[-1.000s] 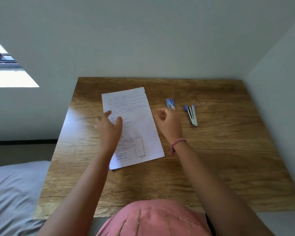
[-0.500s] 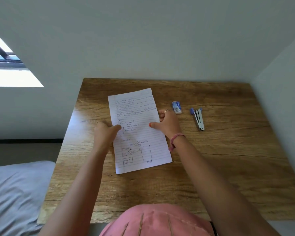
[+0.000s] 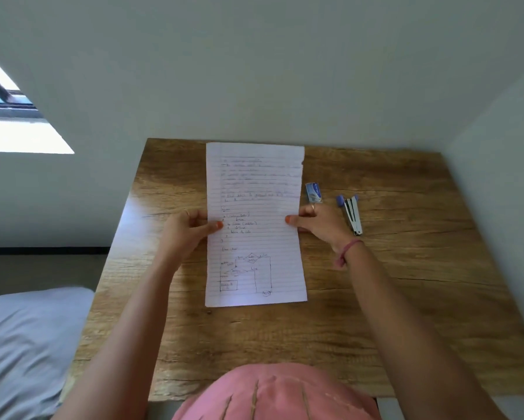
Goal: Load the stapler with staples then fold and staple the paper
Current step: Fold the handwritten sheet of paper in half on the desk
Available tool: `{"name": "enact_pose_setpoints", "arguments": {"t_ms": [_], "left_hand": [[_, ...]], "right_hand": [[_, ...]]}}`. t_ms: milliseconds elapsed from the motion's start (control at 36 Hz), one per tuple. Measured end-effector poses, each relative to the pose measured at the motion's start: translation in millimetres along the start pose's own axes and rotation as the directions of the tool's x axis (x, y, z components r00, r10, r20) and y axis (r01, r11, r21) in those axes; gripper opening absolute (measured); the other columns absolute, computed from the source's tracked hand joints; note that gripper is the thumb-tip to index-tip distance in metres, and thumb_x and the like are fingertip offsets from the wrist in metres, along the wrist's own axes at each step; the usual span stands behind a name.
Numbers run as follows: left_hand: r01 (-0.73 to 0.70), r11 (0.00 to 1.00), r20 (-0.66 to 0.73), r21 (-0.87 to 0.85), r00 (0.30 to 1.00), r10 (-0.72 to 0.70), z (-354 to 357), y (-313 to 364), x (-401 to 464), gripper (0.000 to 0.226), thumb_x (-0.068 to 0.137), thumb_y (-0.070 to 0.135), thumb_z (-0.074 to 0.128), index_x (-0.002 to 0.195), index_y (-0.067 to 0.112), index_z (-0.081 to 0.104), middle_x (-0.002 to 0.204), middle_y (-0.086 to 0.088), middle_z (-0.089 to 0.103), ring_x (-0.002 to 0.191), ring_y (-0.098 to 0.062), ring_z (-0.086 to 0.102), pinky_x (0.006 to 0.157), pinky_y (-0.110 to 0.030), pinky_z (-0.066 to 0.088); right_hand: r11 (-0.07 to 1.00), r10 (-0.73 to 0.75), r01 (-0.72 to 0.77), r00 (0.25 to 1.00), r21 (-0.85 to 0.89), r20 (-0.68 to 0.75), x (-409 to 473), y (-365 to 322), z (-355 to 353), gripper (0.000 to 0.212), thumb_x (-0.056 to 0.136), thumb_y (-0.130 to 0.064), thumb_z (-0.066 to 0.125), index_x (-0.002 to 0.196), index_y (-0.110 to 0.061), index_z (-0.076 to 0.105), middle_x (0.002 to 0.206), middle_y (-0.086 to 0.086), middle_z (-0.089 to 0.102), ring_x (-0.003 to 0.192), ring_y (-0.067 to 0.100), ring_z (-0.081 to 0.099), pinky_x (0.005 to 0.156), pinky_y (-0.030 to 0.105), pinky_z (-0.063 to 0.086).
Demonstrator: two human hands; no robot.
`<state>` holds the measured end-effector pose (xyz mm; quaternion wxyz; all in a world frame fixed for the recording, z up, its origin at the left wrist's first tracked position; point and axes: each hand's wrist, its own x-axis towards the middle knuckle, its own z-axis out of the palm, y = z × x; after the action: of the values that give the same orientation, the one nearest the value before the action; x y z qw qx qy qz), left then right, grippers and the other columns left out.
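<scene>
A lined sheet of paper (image 3: pixel 254 192) with handwriting and a flow diagram lies lengthwise on the wooden table (image 3: pixel 406 283). My left hand (image 3: pixel 188 228) pinches its left edge at mid-height, thumb on top. On the opposite edge my right hand (image 3: pixel 318 222) pinches the sheet the same way. A small blue staple box (image 3: pixel 313 191) lies just beyond my right hand. To the right of that hand lies a silver stapler (image 3: pixel 352 213) with blue ends, untouched.
The table stands in a corner, with a pale wall behind and another on the right. A grey cushion (image 3: pixel 27 344) lies off the table's left side. A window (image 3: pixel 9 110) shows at the far left.
Both hands took hold of the paper's side edges and turned the sheet from a slant to straight, its top now near the table's far edge.
</scene>
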<state>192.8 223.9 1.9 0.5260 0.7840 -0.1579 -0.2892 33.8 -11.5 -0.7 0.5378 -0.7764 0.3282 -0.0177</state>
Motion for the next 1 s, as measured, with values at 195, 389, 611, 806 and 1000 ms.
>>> {"name": "enact_pose_setpoints", "arguments": {"t_ms": [195, 389, 611, 806, 1000], "left_hand": [[-0.141, 0.929, 0.029, 0.342, 0.990, 0.139, -8, -9, 8, 0.013, 0.074, 0.025, 0.082, 0.082, 0.022, 0.072, 0.079, 0.004, 0.073, 0.075, -0.017, 0.068, 0.067, -0.034, 0.055], [-0.107, 0.967, 0.071, 0.232, 0.993, 0.093, -16, -6, 13, 0.030, 0.072, 0.007, 0.081, 0.073, 0.031, 0.065, 0.066, 0.017, 0.068, 0.064, 0.004, 0.063, 0.056, -0.009, 0.044], [-0.133, 0.970, 0.084, 0.203, 0.989, 0.118, -20, -12, 16, 0.029, 0.078, -0.003, 0.072, 0.067, 0.024, 0.074, 0.086, 0.000, 0.075, 0.086, -0.025, 0.066, 0.075, -0.021, 0.054], [-0.159, 0.956, 0.069, 0.247, 0.987, 0.146, -19, -16, 18, 0.036, 0.077, 0.002, 0.074, 0.065, 0.036, 0.073, 0.077, 0.013, 0.072, 0.078, -0.016, 0.064, 0.073, -0.023, 0.054], [-0.175, 0.951, 0.054, 0.254, 0.984, 0.167, -18, -18, 18, 0.035, 0.077, 0.002, 0.074, 0.063, 0.035, 0.072, 0.073, 0.018, 0.071, 0.075, -0.011, 0.064, 0.077, -0.032, 0.055]], "right_hand": [[0.913, -0.192, 0.165, 0.981, -0.372, -0.035, 2, 5, -5, 0.011, 0.078, -0.030, 0.076, 0.079, -0.019, 0.074, 0.077, -0.010, 0.069, 0.074, 0.009, 0.065, 0.072, 0.032, 0.055], [0.896, -0.239, 0.213, 0.971, -0.389, -0.020, -2, 5, -3, 0.015, 0.081, -0.031, 0.065, 0.091, -0.025, 0.075, 0.083, -0.012, 0.068, 0.081, 0.011, 0.063, 0.075, 0.030, 0.053], [0.885, -0.314, 0.304, 0.949, -0.352, 0.031, -6, 1, -3, 0.020, 0.085, -0.005, 0.066, 0.096, -0.019, 0.075, 0.103, -0.005, 0.071, 0.091, 0.007, 0.063, 0.074, 0.012, 0.049], [0.789, -0.462, 0.442, 0.885, -0.428, 0.063, -15, 8, -2, 0.020, 0.085, -0.002, 0.066, 0.096, -0.015, 0.076, 0.104, -0.001, 0.072, 0.094, 0.007, 0.064, 0.086, 0.014, 0.047], [0.670, -0.558, 0.521, 0.823, -0.528, 0.105, -26, 25, 4, 0.024, 0.088, -0.004, 0.062, 0.108, -0.015, 0.072, 0.119, 0.002, 0.066, 0.104, 0.024, 0.056, 0.094, 0.032, 0.039]]}}
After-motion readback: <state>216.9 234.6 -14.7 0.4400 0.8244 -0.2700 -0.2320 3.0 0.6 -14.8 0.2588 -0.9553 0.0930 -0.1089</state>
